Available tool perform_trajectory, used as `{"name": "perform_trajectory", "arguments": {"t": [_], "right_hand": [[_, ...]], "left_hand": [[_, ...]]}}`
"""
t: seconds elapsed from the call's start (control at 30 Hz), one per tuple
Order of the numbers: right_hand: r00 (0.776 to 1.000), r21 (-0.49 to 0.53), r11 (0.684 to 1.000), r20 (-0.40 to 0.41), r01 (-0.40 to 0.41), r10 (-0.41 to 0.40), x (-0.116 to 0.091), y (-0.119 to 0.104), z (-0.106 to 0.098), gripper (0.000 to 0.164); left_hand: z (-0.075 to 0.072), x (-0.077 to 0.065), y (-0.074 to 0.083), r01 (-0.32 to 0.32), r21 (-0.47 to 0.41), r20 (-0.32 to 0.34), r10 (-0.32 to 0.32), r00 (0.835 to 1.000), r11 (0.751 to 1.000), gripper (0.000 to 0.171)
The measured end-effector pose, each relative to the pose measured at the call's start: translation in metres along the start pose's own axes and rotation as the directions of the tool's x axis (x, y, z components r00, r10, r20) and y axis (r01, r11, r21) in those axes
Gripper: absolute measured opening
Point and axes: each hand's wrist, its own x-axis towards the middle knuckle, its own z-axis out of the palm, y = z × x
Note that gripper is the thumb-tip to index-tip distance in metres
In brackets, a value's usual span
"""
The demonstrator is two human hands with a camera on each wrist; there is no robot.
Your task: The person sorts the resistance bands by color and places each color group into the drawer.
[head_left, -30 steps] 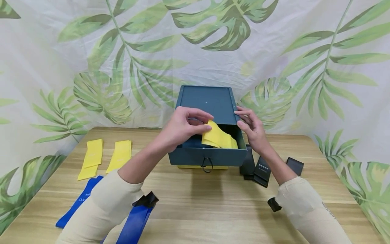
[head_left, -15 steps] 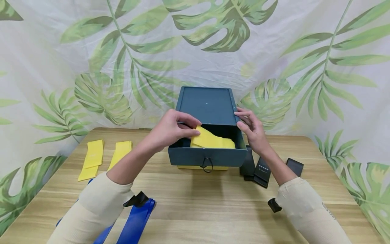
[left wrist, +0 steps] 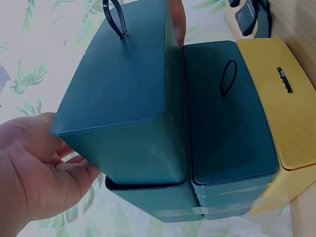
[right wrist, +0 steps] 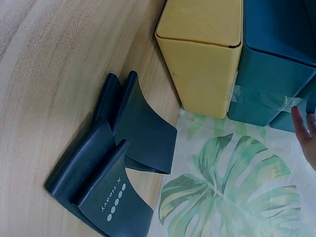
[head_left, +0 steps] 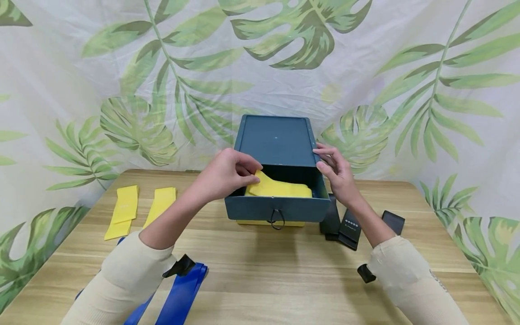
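Observation:
A small dark teal drawer unit stands at the back middle, its top drawer pulled out. Inside that drawer lies a folded yellow resistance band. My left hand pinches the band's left end between thumb and fingers, over the drawer's left side. In the left wrist view, the drawer wall hides this hand's fingertips. My right hand rests against the unit's right edge, fingers loosely extended and the thumb near the drawer's side. The right wrist view catches only a few of its fingers.
Below are a closed teal drawer and a yellow one. Yellow bands lie at left, blue bands at front left, partly under my left sleeve. Black bands lie right of the unit. A leaf-print cloth hangs behind.
My left hand has moved left and slightly down with the band's end, and the band now lies lower and flatter in the drawer. My right hand has stayed in place.

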Motion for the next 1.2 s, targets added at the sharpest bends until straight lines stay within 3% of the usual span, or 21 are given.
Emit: {"name": "perform_trajectory", "arguments": {"t": [0.37,0.6,0.8,0.97,1.2], "right_hand": [[1.0,-0.003,1.0,0.0,0.011,-0.011,0.001,0.001,0.0,0.036],[1.0,-0.004,1.0,-0.003,0.011,-0.011,0.0,0.001,0.0,0.035],[1.0,0.001,1.0,-0.004,0.014,-0.014,0.0,0.001,0.001,0.035],[1.0,0.003,1.0,-0.006,0.018,-0.018,0.0,0.001,0.001,0.035],[1.0,-0.005,1.0,-0.011,0.015,-0.015,0.0,0.002,0.001,0.034]], "left_hand": [[0.001,-0.007,0.009,-0.036,0.136,-0.01,0.037,0.999,0.99,0.026],[-0.007,-0.015,0.002,-0.096,0.125,-0.071,0.106,0.992,0.988,0.024],[-0.021,-0.024,-0.018,-0.14,0.021,-0.172,0.141,0.975,0.99,0.021],[-0.034,-0.032,-0.036,-0.123,-0.033,-0.25,0.111,0.962,0.992,0.018],[-0.048,-0.043,-0.08,-0.021,0.046,-0.297,0.034,0.954,0.999,0.016]]}}
